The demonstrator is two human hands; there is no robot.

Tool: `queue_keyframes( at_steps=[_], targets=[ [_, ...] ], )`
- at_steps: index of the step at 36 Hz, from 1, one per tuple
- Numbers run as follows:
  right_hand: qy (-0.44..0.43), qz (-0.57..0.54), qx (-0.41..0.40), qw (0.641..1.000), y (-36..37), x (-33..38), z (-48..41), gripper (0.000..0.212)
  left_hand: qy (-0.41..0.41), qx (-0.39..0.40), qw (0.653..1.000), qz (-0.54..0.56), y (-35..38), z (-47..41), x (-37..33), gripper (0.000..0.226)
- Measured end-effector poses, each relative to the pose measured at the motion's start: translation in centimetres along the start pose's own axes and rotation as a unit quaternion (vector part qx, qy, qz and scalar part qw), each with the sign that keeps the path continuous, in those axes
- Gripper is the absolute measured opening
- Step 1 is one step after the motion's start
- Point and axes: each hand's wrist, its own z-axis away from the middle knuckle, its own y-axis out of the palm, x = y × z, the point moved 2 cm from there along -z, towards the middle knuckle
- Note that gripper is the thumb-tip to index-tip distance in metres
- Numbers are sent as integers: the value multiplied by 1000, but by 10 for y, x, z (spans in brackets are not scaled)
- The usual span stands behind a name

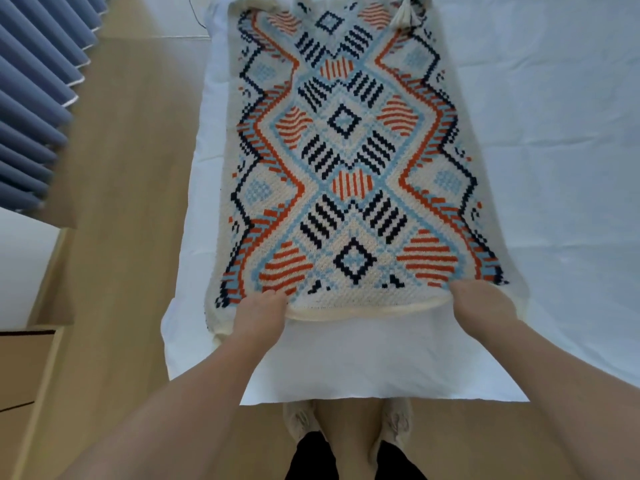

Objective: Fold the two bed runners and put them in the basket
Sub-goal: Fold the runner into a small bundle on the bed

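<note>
The far end of the bed runner [346,161] is cut off by the top edge of the view, so its full length is not visible. A cream tassel [406,16] lies on the runner near that far end, on the right. At both near corners a second cream layer shows below the lifted hem; it cannot be determined whether this is the same runner doubled over or a separate piece. The thumbs of both hands are hidden, and the fingertips merge with the fabric at the hem.

The runner lies lengthwise along the left part of a bed covered with a white sheet [536,150], its near hem well short of the foot of the bed. It is a knitted cream textile with a geometric pattern: navy diamonds, orange-striped lozenges, navy bars, and light-blue and orange zigzag bands along both long sides. The near hem is plain cream and slightly raised.

The left hand [263,317] grips the near hem towards its left corner. The right hand [485,306] grips the same hem towards its right corner. Both hands are curled onto the fabric.

A blue pleated curtain [34,98] hangs at the left above a wooden floor [131,168]. Pale shoes [298,420] show below the foot of the bed.
</note>
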Motion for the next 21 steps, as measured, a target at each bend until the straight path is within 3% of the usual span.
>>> queue_keyframes(
  at_steps=[9, 21],
  targets=[
    [-39, 3, -3, 999, -6, -27, 44, 27, -14, -29, 999, -5, 1, 52, -23, 23],
    [-28, -23, -9, 999, 12, -43, 164, 24, -14, -14, 999, 40, 11, 166, -28, 26]
  ],
)
